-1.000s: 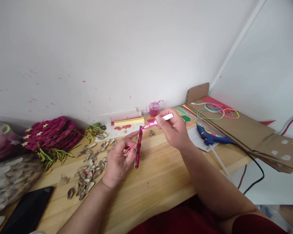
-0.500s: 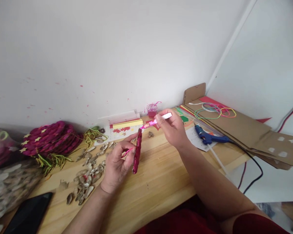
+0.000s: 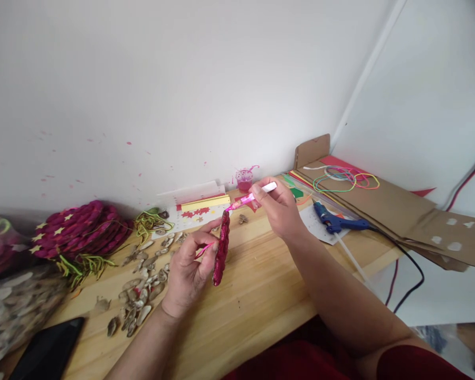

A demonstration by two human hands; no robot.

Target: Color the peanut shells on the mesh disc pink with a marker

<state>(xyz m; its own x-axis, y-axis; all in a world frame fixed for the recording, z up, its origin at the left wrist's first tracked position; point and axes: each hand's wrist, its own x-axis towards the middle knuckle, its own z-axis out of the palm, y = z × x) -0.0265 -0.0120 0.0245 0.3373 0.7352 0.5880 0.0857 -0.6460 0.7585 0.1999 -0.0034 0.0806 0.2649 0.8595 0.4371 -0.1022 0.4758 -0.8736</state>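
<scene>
My left hand [image 3: 192, 264] pinches a magenta-painted disc [image 3: 221, 250], held on edge so that its bumpy face turns right. A pink cord [image 3: 203, 250] shows between the fingers. In my right hand [image 3: 275, 208] is a paintbrush [image 3: 269, 186] with a white handle end and pink paint along its lower part. Its tip meets the top edge of the disc, or nearly so. Behind the brush, against the wall, stands a small clear cup [image 3: 244, 183] of pink paint. Loose brown shells [image 3: 136, 301] lie on the wooden table [image 3: 257, 301] left of my left hand.
Stacked magenta discs with yellow stars [image 3: 85, 227] sit at left, above a bag of shells [image 3: 19, 306] and a black phone [image 3: 47, 348]. Red paper stars [image 3: 196, 212] lie at the back. At right are a blue glue gun [image 3: 336, 221], cardboard [image 3: 404, 221] and coloured cords [image 3: 346, 179].
The view has shifted slightly. The disc has turned a little, so more of its bumpy face shows, and the brush stays at its top edge.
</scene>
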